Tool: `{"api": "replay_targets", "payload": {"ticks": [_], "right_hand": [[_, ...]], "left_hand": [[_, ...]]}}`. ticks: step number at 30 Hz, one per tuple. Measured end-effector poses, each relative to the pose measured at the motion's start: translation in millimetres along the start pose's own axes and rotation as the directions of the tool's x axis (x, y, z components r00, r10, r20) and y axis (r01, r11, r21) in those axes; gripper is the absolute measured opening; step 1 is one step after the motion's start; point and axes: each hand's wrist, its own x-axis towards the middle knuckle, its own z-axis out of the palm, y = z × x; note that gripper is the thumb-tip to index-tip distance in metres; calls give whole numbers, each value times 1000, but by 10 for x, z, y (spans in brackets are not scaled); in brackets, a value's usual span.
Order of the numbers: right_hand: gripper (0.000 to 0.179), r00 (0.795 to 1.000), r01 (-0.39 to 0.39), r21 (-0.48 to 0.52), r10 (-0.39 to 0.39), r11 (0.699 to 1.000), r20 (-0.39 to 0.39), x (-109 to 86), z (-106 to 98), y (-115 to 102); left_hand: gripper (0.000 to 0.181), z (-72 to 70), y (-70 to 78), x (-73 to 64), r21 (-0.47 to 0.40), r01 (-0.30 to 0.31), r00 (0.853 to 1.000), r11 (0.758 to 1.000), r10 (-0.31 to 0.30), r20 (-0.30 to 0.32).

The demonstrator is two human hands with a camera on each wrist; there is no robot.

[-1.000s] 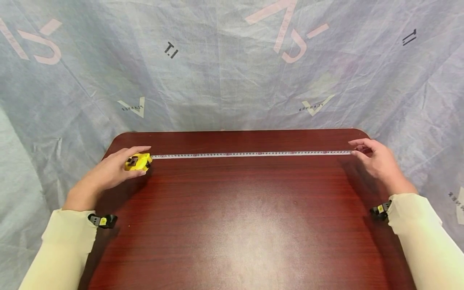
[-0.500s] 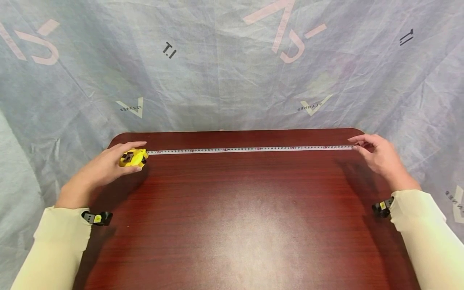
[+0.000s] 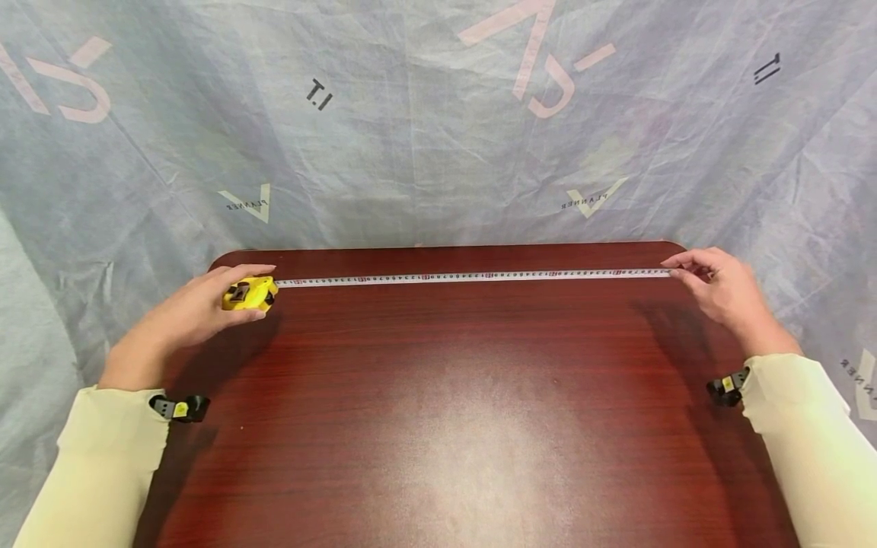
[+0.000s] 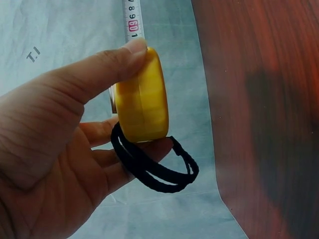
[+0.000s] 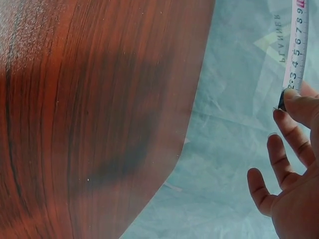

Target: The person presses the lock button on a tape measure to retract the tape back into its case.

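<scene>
My left hand (image 3: 195,306) grips the yellow case of a tape measure (image 3: 255,295) between thumb and fingers, over the table's far left part. A black wrist strap (image 4: 154,172) loops from the case in the left wrist view. The white blade (image 3: 455,277) runs straight out to the right, drawn past the red 60 mark beside the case. At the far right my right hand (image 3: 719,285) pinches the blade's end hook (image 5: 282,101) between thumb and index finger. In the right wrist view the other fingers (image 5: 279,159) are spread loosely.
A dark red wooden table (image 3: 438,396) with rounded far corners lies beneath both hands. Behind it hangs a grey printed cloth (image 3: 411,137), close to the far edge. Both wrists carry small black camera mounts (image 3: 181,409).
Both hands have shifted outward and slightly away from me, toward the table's far edge. The blade between them has moved with them and looks a bit longer.
</scene>
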Motion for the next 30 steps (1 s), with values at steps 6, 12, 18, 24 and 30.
{"api": "replay_targets", "payload": {"ticks": [6, 12, 18, 24, 30], "right_hand": [[12, 1000, -20, -9, 20, 1000, -4, 4, -22, -10], [11, 1000, -15, 2, 15, 1000, -3, 5, -24, -19], [12, 1000, -5, -5, 5, 1000, -7, 1, -12, -9], [12, 1000, -8, -17, 8, 1000, -1, -7, -8, 0], [12, 1000, 5, -13, -5, 1000, -10, -3, 10, 9]], "left_hand": [[73, 0, -4, 7, 3, -10, 1000, 1000, 10, -11], [72, -1, -2, 0, 14, 7, 1000, 1000, -7, 7], [70, 13, -7, -12, 12, 14, 1000, 1000, -14, 9], [69, 33, -18, -17, 19, -6, 1000, 1000, 6, -14], [68, 39, -17, -27, 23, -29, 999, 999, 30, -27]]}}
